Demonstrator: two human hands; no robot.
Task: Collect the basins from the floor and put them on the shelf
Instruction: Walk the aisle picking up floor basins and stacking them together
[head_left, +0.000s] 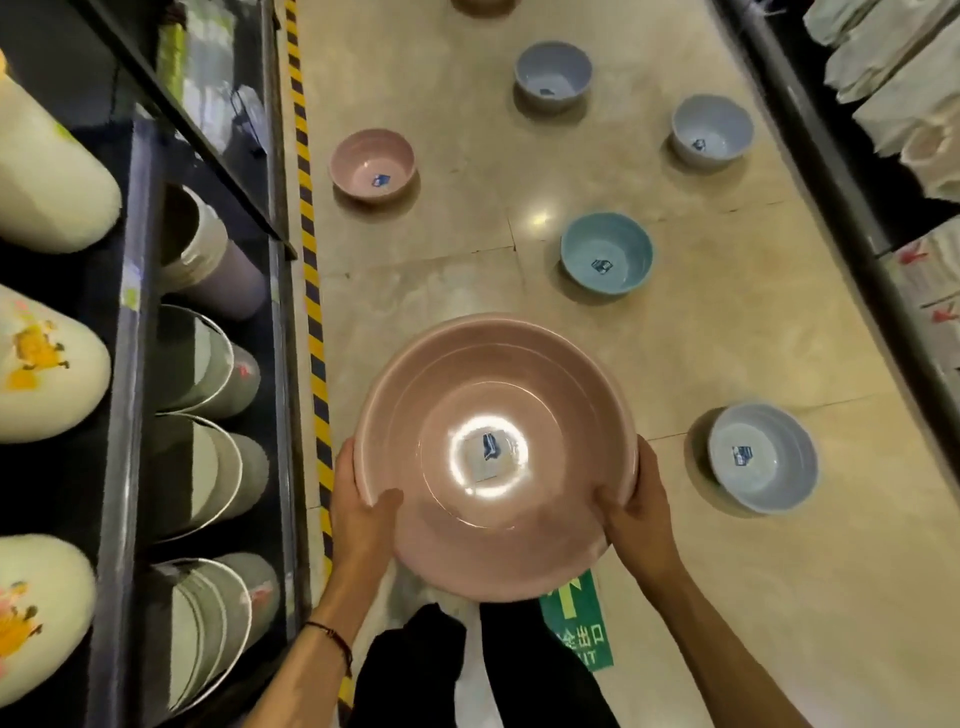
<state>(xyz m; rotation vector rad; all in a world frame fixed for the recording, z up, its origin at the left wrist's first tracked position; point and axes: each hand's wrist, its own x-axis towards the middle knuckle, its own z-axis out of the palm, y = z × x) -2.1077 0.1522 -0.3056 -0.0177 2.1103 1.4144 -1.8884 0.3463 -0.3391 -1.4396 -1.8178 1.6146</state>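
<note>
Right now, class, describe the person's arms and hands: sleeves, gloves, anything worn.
Both forearms are bare, no sleeves or gloves showing. The left hand has a thin dark and red cord bracelet at its wrist; the right hand wears nothing visible.

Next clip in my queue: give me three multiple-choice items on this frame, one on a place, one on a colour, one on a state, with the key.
1. Where is the teal basin?
A) on the floor
B) on the shelf
C) in a bucket

2. What colour is the held basin?
A) grey
B) pink
C) yellow

3. How is the held basin held?
A) by one hand
B) by no hand
C) by both hands

Key:
1 A, it sits on the floor tiles beyond the held basin.
2 B, its whole inside is pink.
3 C, the left hand and right hand grip opposite sides of the rim.
</note>
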